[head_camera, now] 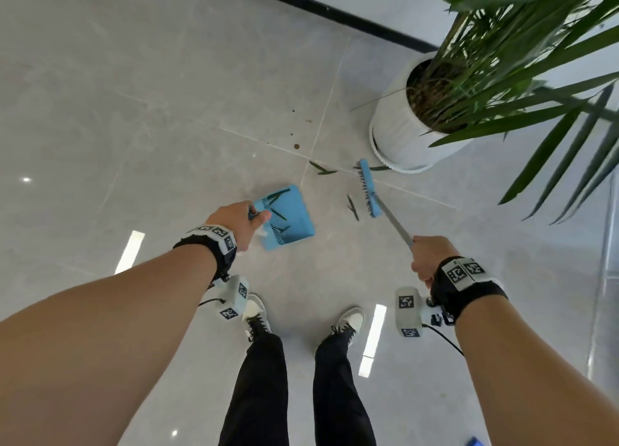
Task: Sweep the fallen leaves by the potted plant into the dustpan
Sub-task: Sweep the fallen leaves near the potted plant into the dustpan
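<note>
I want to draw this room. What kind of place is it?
Probably an indoor hallway or office lobby: shiny grey floor tiles, a black baseboard along a pale wall, and a big potted plant in a white pot.

Blue dustpan (291,216), leaves (352,207) beside

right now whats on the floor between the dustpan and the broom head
In the head view, a couple of thin dark leaves lie on bare tile between the blue dustpan and the broom head, close to the bristles.
</note>
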{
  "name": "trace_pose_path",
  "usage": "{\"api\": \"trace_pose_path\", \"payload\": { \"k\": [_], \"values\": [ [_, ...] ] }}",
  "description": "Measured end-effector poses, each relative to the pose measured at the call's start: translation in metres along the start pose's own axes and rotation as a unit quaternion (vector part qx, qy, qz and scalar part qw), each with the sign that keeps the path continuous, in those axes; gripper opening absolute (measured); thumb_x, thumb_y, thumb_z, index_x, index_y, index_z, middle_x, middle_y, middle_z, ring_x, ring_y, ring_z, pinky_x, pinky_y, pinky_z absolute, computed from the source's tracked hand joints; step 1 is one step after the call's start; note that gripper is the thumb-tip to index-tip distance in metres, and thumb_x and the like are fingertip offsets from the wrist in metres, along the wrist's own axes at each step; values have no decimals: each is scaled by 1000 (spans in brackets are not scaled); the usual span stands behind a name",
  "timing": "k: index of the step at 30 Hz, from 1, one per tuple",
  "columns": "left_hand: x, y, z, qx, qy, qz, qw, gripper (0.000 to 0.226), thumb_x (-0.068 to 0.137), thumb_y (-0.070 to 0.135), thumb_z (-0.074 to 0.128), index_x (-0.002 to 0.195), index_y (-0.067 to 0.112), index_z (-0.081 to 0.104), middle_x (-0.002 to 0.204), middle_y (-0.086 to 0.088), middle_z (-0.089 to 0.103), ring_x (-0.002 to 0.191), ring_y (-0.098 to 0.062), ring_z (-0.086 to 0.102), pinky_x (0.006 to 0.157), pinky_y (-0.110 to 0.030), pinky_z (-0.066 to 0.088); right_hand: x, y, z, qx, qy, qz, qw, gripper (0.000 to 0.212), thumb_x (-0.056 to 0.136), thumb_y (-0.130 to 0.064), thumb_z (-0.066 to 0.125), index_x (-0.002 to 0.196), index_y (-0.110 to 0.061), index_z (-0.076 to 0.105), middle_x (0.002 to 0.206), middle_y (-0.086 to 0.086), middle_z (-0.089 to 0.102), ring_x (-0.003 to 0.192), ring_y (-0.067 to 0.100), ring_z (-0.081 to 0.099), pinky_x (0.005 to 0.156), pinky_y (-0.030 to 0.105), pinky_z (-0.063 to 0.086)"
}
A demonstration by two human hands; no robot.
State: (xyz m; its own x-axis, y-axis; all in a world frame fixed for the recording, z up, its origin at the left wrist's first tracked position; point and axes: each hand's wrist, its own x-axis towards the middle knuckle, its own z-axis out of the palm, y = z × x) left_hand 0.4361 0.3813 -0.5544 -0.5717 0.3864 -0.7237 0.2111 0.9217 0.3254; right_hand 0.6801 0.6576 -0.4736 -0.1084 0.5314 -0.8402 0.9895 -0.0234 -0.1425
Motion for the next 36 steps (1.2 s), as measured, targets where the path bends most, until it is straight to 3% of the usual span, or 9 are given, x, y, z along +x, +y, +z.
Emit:
{"api": "trace_pose_path", "payload": {
  "k": [4,8,14,17,20,24,27,33,36],
  "values": [
    [19,26,14,7,-3,-16,1000,63,84,80,39,110,25,57,99,-3,73,80,-30,72,82,-43,58,10,1,6,6,15,14,1000,36,96,-15,51,130,-4,54,104,5,66,88,21,67,65,20,58],
    [35,39,12,11,9,-28,1000,67,82,80,40,111,23,58,96,-4,72,78,-31,71,79,-43,59,31,12,15,53,-46,42,997,42,98,-21,44,136,-5,48,133,18,56,56,16,61,31,15,44],
    [41,19,-2,3,13,-41,999,64,86,76,44,115,21,58,100,-8,72,88,-31,71,82,-43,58,22,11,2,54,-25,36,998,42,98,-26,44,136,-8,50,131,23,57,25,0,47,29,12,38],
    [39,19,8,15,26,-38,999,61,88,75,41,112,22,58,97,-6,71,83,-30,70,79,-41,58,15,1,7,25,-13,22,999,41,100,-17,41,139,-6,46,133,21,56,63,11,68,34,11,41],
    [40,25,12,33,31,-28,999,57,91,71,41,111,20,56,98,-5,68,86,-29,65,76,-37,53,4,-13,19,-105,16,-25,994,35,95,-19,54,127,-5,54,118,8,67,102,22,67,69,21,51],
    [46,26,5,11,21,-32,999,59,89,72,45,113,19,58,101,-7,69,89,-31,67,78,-39,54,5,-21,28,-152,-44,-54,986,32,95,-17,54,123,-3,56,96,3,68,77,19,65,50,20,48],
    [46,23,7,5,24,-31,999,59,88,74,45,110,20,58,100,-7,71,87,-31,70,78,-39,56,15,-13,23,-29,-69,-35,997,39,98,-16,42,135,-4,49,76,-3,50,60,13,49,36,19,44],
    [50,22,8,-2,20,-32,999,59,90,72,44,111,19,57,100,-8,71,88,-31,71,78,-38,55,6,-21,29,-153,-25,-65,986,34,96,-12,49,127,-2,55,106,4,62,90,24,65,75,28,52],
    [50,25,11,-1,23,-27,999,55,91,70,45,105,18,55,92,-5,67,87,-31,69,73,-37,52,2,-33,41,-177,-36,-57,982,24,97,-14,50,116,-3,57,80,0,58,78,18,58,71,22,50]
  ]
}}
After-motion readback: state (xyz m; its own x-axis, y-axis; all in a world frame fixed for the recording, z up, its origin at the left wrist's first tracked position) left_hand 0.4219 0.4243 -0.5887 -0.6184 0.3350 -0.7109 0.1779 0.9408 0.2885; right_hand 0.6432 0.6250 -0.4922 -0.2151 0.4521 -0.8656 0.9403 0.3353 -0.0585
